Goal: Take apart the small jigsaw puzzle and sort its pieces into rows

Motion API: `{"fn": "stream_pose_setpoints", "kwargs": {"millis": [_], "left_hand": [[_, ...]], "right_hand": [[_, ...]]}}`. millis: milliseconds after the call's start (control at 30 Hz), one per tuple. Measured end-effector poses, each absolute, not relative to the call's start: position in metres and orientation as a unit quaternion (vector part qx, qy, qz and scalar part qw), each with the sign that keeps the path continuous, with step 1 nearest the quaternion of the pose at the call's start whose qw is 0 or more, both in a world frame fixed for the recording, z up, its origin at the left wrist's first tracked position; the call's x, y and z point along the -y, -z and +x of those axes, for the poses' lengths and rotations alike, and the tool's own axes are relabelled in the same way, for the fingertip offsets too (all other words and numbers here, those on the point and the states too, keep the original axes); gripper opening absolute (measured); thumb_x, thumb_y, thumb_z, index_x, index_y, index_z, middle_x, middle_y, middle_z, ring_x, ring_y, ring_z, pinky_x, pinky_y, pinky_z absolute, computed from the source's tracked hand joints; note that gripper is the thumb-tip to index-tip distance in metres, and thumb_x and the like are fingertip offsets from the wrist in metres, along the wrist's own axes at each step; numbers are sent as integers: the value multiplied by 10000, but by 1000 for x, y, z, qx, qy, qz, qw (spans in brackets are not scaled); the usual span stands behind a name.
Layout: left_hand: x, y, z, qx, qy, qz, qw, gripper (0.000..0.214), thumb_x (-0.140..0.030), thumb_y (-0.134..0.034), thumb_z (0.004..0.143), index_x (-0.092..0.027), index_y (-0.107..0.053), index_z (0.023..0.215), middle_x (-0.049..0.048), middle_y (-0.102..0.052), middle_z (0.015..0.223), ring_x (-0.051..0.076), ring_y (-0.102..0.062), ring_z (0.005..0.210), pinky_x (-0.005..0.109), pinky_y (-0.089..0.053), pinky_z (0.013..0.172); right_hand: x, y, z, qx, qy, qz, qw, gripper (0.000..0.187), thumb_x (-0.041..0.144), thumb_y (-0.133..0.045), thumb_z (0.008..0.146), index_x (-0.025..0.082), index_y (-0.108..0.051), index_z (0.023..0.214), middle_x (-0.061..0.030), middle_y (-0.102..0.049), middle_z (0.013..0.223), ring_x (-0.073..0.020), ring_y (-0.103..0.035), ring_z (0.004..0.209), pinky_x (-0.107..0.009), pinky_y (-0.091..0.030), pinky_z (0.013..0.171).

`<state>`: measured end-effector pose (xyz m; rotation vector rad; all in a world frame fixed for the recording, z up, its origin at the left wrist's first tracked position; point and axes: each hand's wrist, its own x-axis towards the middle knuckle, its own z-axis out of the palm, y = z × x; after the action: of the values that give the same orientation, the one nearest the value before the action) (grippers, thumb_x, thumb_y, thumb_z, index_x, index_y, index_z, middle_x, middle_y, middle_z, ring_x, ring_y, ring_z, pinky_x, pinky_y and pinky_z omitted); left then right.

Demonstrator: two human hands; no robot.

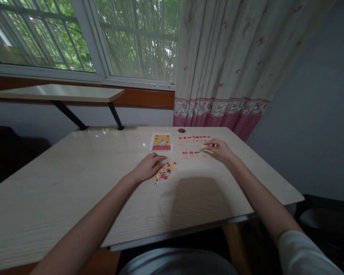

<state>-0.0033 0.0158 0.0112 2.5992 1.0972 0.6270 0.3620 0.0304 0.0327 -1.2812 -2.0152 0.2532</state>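
Jigsaw puzzle pieces lie on the table in a loose pile (165, 173), red, yellow and white. My left hand (149, 167) rests at the pile's left side, index finger and thumb stretched apart over the pieces. Farther right, my right hand (220, 149) is closed in a pinch over sorted pieces; a small pale yellow puzzle piece (202, 148) shows at its fingertips. Red pieces (194, 137) form a row at the back, with yellow pieces (189, 141) below them. Nearer me are a short red row (188, 152) and another yellow row (190, 156), partly hidden by my right hand.
A picture card (161, 142) with a cartoon figure on yellow and red lies behind the pile. The wooden table (74, 191) has a round cable hole (181, 130) at the back. A raised shelf (60, 93) stands at the back left. A curtain (218, 76) hangs behind.
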Motion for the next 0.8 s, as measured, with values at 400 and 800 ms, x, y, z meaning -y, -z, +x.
{"fn": "stream_pose_setpoints", "kwargs": {"millis": [400, 800], "left_hand": [[-22, -5, -5, -378, -182, 904, 84, 358, -348, -404, 888, -179, -621, 1117, 99, -534, 920, 209, -518, 891, 336, -418, 813], [-19, -14, -11, -427, -156, 891, 16, 357, -418, -414, 857, -175, -665, 931, 94, -625, 869, 219, -550, 835, 332, -417, 772]], "right_hand": [[0, 7, 481, 701, -116, -630, 314, 411, 514, -615, 704, 155, -713, 879, -110, -669, 877, -201, -587, 777, -319, -456, 689], [-3, 8, 475, 723, -79, -632, 268, 334, 435, -590, 736, 173, -716, 901, -99, -681, 883, -213, -595, 801, -339, -457, 748]]}}
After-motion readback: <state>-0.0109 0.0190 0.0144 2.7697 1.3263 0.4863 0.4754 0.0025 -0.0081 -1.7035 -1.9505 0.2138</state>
